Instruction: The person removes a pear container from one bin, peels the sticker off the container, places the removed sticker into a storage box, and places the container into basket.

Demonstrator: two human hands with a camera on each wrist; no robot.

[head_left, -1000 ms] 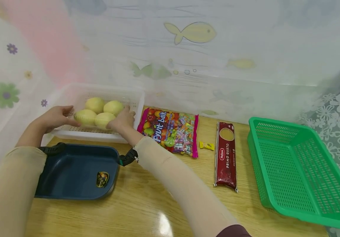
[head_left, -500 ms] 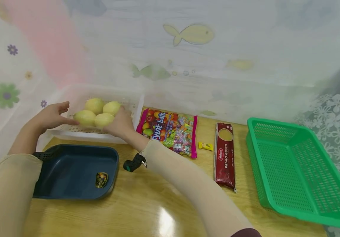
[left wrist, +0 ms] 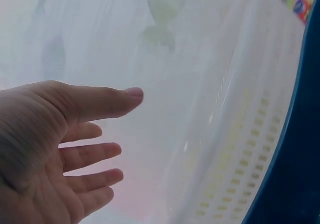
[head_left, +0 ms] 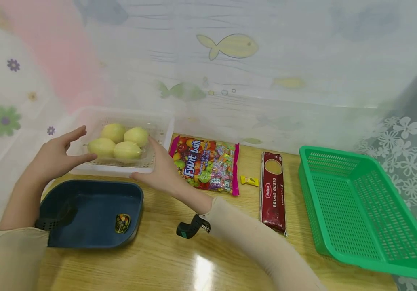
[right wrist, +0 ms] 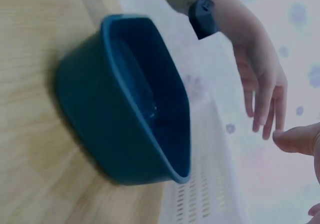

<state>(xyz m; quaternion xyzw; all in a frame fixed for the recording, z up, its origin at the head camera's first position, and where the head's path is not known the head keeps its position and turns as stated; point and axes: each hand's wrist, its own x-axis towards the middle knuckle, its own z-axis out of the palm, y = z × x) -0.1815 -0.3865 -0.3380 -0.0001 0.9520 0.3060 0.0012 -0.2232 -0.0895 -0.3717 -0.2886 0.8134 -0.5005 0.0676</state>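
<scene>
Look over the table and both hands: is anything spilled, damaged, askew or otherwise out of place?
Nothing is spilled or damaged. The pack of yellow fruit sits level in the white basket, with the left hand and right hand open beside it. One small yellow sweet lies loose on the table between the sweets bag and the spaghetti pack.

pale yellow pears (head_left: 118, 142) in a white perforated basket (head_left: 85, 121), navy tub (head_left: 85, 210), green mesh basket (head_left: 361, 210), pink candy bag (head_left: 205, 163), dark red spaghetti pack (head_left: 274, 190), yellowish wood desk (head_left: 208, 250).
</scene>
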